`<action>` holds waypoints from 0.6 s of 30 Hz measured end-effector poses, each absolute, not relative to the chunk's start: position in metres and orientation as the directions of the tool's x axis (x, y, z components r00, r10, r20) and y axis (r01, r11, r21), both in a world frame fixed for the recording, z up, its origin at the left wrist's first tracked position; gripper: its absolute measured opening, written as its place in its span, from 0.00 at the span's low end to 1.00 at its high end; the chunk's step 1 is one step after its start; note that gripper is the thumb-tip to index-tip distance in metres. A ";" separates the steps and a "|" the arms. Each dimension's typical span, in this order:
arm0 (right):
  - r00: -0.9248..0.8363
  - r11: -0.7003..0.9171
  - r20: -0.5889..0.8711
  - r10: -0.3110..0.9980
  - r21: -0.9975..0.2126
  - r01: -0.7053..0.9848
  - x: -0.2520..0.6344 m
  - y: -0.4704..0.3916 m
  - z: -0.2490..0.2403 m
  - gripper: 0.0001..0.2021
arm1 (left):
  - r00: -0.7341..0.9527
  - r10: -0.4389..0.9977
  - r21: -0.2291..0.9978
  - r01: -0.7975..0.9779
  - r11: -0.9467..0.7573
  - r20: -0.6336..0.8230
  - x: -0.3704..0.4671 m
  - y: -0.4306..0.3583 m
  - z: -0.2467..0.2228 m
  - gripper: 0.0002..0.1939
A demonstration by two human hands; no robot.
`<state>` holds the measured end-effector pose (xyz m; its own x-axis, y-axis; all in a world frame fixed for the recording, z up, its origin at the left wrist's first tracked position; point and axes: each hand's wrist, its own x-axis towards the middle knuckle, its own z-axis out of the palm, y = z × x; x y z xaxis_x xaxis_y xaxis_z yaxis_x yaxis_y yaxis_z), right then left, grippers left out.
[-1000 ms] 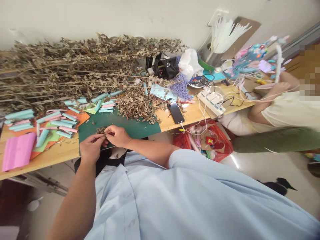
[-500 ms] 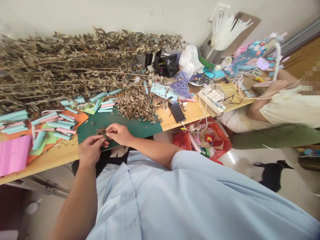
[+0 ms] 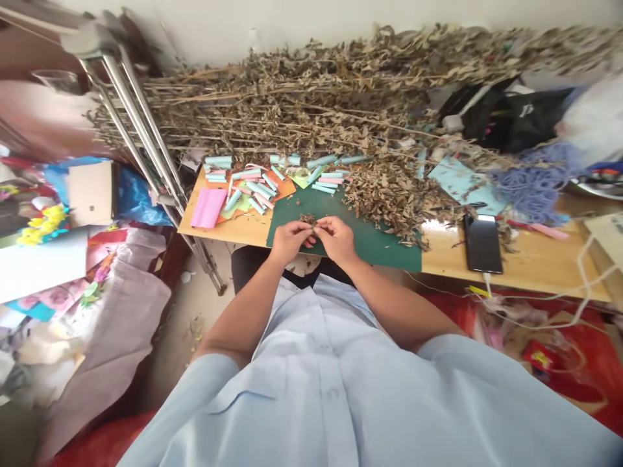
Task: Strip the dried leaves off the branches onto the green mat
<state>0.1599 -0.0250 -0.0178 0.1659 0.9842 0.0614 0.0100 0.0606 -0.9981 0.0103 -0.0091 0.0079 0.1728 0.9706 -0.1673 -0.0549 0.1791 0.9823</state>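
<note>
Both hands meet at the front edge of a green cutting mat (image 3: pixel 389 250). My left hand (image 3: pixel 289 241) is closed, its thumb and fingers pinched on a small clump of dried leaves (image 3: pixel 307 218). Against it, my right hand (image 3: pixel 337 239) pinches the same clump; the fingertips touch or nearly touch. To the right on the mat lies a loose heap of dried leaves (image 3: pixel 384 194). Behind stretches a thick row of dried leafy stalks (image 3: pixel 292 110). Left of the mat are several rolled blue and pink paper tubes (image 3: pixel 261 189) on orange and green sheets.
A pink folded paper (image 3: pixel 208 207) lies at the table's left end, beside a metal crutch-like stand (image 3: pixel 141 110). At right are a phone (image 3: pixel 483 243) on a cable, purple yarn (image 3: pixel 533 181) and a power strip (image 3: pixel 606 230). Red bags (image 3: pixel 574 344) sit below the table.
My view has swung left, bringing the metal stand and the piled items at left into sight. The other person has left the view. Both hands remain together at the clump.
</note>
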 end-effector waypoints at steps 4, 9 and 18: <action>0.156 0.088 0.096 0.983 -0.995 0.054 0.159 -0.028 -0.014 0.08 | 0.220 0.959 0.982 -0.021 0.186 -0.177 0.009 -0.011 0.011 0.13; 0.105 0.061 0.058 0.993 -0.998 -0.024 0.163 -0.026 -0.010 0.07 | 0.251 0.949 0.980 -0.019 0.201 -0.190 0.005 -0.008 0.010 0.12; 0.166 0.060 0.037 0.986 -0.989 -0.136 0.167 -0.024 -0.008 0.08 | 0.263 0.952 0.980 -0.075 0.185 -0.160 0.002 -0.007 0.002 0.16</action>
